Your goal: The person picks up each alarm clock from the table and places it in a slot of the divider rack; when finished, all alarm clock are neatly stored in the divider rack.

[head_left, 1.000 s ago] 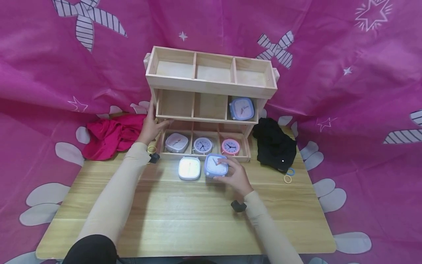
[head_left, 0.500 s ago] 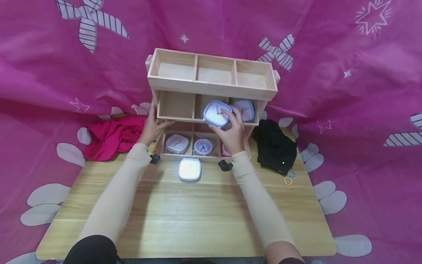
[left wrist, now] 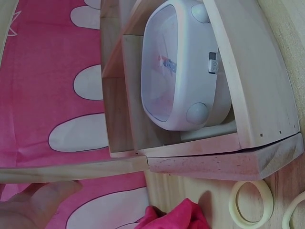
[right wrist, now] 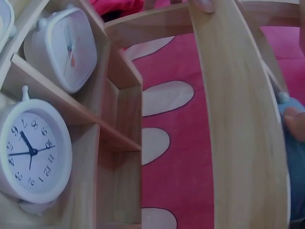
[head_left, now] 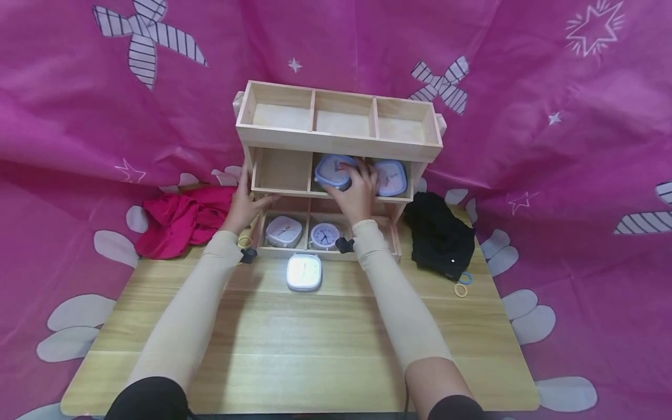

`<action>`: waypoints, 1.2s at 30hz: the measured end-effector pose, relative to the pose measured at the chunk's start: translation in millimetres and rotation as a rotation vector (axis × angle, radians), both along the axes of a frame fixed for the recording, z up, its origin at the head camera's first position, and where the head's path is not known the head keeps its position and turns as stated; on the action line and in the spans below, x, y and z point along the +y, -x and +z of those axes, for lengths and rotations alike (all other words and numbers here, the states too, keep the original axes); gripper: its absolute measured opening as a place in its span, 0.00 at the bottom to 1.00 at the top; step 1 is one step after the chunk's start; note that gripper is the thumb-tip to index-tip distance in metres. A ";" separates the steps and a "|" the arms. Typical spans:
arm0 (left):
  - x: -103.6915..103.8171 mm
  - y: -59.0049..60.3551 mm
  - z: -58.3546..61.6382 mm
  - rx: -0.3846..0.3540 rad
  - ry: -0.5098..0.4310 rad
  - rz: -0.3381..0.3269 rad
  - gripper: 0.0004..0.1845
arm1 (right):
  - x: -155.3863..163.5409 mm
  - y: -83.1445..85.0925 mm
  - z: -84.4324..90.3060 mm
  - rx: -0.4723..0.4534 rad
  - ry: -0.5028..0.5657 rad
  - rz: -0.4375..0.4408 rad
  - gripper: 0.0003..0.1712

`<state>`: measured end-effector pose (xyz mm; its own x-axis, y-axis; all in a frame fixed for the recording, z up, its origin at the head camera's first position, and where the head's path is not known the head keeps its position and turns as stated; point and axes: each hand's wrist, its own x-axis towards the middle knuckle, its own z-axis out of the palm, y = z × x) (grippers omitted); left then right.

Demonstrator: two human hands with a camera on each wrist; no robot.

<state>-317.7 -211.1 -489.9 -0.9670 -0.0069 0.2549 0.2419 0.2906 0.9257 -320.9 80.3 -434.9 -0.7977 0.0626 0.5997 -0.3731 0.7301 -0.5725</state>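
Note:
My right hand point(head_left: 357, 188) grips a blue square alarm clock point(head_left: 333, 170) in the middle compartment of the wooden rack's point(head_left: 336, 139) second tier. In the right wrist view, only a thumb point(right wrist: 296, 123) and a strip of that blue clock point(right wrist: 298, 162) show past the tier's front board. Another blue clock point(head_left: 391, 177) sits in the compartment to its right. My left hand point(head_left: 242, 205) holds the rack's left side, fingers along the side board. Below, a white square clock point(head_left: 284, 231) and a round white clock point(head_left: 324, 235) stand in the bottom tier; my right arm hides the pink clock.
A white square clock point(head_left: 304, 272) lies on the wooden table point(head_left: 294, 350) before the rack. Red cloth point(head_left: 184, 221) lies left, black cloth point(head_left: 440, 236) right with small rings point(head_left: 460, 290) beside it. A pink patterned curtain point(head_left: 551, 175) hangs behind.
My right hand has lifted the blue clock from the table, up and back, into the second tier's middle compartment. My left hand stays on the rack's side.

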 end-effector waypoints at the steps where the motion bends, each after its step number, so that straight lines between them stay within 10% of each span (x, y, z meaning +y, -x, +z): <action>1: 0.0 -0.3 0.1 -0.002 -0.002 0.001 0.68 | -1.2 1.3 0.3 -0.007 -0.017 -0.008 0.33; 14: 8.2 -18.0 27.5 -0.022 -0.024 -0.027 0.65 | -8.5 0.8 9.4 -0.081 -0.111 -0.056 0.25; 27: -0.8 -0.6 -2.2 0.009 0.000 -0.010 0.68 | 4.5 -58.4 -17.7 0.120 0.025 0.144 0.17; 36: 0.7 -1.0 0.6 0.004 -0.011 -0.010 0.68 | 19.0 -129.7 -76.4 -0.272 -0.136 0.324 0.25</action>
<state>-316.7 -210.3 -489.3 -0.9661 -0.0003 0.2582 0.2480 0.2779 0.9281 -191.2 99.3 -511.3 -0.8931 -0.2822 0.3505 -0.4443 0.6757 -0.5883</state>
